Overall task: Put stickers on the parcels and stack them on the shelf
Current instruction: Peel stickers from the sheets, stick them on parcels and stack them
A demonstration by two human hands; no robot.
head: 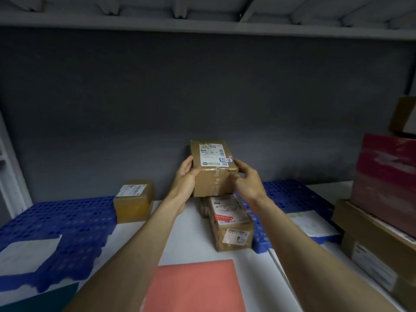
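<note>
Both forearms reach far over the shelf (193, 224), holding a parcel (213, 170) up above a second box (231, 224). The left hand (185, 179) grips its left side, fingers curled; the right hand (247, 179) pinches its right corner beside the sticker (225, 160).

The held parcel (213, 170) is matt brown cardboard, taped, with a white paper label. The far left parcel (135, 200) looks glossy, wrapped in tape. The blue trays (67, 221) are perforated plastic. The near salmon sheet (193, 287) looks smooth and matt. The shelf (193, 233) surface is smooth white.
</note>
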